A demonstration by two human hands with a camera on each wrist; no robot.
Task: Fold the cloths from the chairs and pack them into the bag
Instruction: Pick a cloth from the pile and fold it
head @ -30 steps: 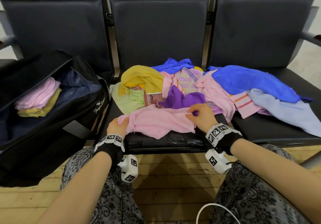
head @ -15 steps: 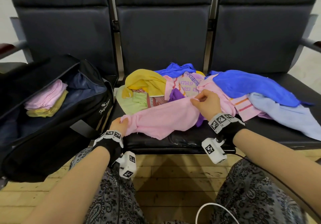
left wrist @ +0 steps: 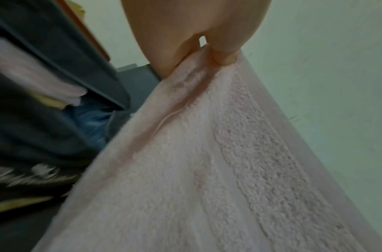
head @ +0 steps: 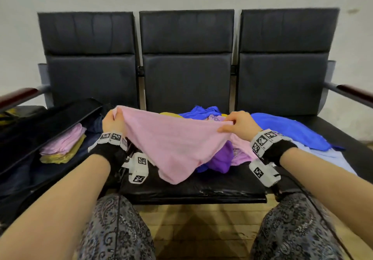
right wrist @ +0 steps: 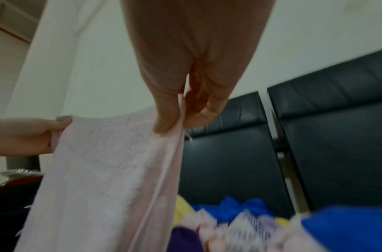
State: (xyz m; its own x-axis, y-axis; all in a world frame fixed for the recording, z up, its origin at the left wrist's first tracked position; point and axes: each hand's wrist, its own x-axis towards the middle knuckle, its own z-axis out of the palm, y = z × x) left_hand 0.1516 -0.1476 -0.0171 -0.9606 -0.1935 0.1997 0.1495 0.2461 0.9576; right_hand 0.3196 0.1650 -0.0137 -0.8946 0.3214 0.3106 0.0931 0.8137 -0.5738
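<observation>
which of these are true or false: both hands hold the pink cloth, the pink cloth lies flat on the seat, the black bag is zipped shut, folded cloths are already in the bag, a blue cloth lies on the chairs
1. Both hands hold the pale pink terry cloth. True: the left hand and right hand each pinch an upper corner.
2. The pink cloth lies flat on the seat. False: it hangs lifted between the hands, only its lower tip near the black padded seat.
3. The black fabric bag is zipped shut. False: it stands open.
4. Folded cloths are already in the bag. True: a folded pink cloth lies on a folded olive-yellow cloth.
5. A bright blue cloth lies on the chairs. True.
</observation>
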